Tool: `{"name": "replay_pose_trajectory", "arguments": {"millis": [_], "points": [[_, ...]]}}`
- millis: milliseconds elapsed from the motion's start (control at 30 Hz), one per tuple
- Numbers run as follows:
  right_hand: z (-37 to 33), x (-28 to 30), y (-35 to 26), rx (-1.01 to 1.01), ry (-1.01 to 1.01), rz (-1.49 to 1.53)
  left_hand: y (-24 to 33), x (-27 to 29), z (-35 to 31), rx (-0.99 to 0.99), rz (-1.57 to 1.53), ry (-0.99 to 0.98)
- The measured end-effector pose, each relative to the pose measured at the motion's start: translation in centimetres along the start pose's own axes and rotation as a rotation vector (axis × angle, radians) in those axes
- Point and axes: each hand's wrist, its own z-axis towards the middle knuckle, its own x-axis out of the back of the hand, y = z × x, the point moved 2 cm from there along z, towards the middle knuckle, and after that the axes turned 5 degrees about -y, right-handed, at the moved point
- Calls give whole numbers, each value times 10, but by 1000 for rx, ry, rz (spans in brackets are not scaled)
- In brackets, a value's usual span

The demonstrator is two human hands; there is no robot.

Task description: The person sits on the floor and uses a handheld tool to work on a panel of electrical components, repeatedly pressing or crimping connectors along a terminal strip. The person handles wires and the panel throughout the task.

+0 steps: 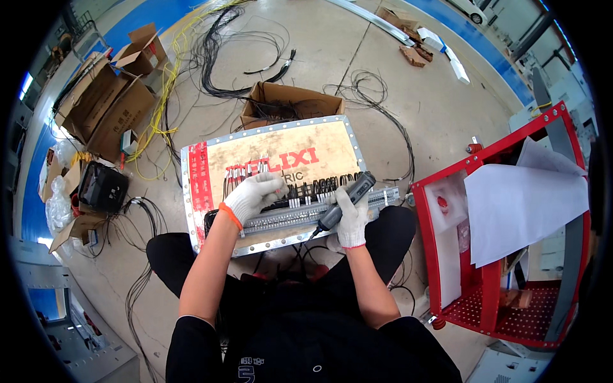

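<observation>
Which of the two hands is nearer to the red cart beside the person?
The right hand is nearer. It holds a grey electric screwdriver over the terminal strip, close to the red cart. The left hand rests on the wires farther left.

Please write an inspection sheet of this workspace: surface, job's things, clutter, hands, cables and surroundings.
Surface: metal-framed panel faced with brown cardboard, lying on grey concrete floor.
Job's things: long grey terminal strip with black wires; dark grey electric screwdriver.
Clutter: open brown cardboard boxes; white paper sheets.
Hands: left hand, white glove, on the wires; right hand, white glove, grips the screwdriver.
Cables: black cable loops and yellow cables on the floor.
Surroundings: red metal cart; blue floor stripe.
</observation>
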Motion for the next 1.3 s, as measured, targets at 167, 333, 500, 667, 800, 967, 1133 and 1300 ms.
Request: {"name": "replay_pose_trajectory", "arguments": {"millis": [167, 333, 500, 667, 800, 967, 1133, 1300], "points": [[0, 0, -1, -9, 0, -12, -14, -5, -1, -215, 418, 145], [-1, -2, -3, -4, 18, -40, -16, 4, 9, -188, 526, 150], [0, 0, -1, 20, 12, -16, -18, -3, 11, -179, 577, 114], [1, 2, 2, 22, -7, -2, -15, 4, 11, -147, 533, 84], [2, 3, 2, 27, -2, -14, -11, 6, 11, -94, 478, 91], [1, 0, -1, 9, 1, -34, -9, -7, 2, -108, 613, 73], [-1, -1, -2, 2, 3, -65, -13, 0, 0, -195, 642, 240], [0, 1, -1, 23, -3, -34, -10, 17, -2, 37, 289, 107]]}}
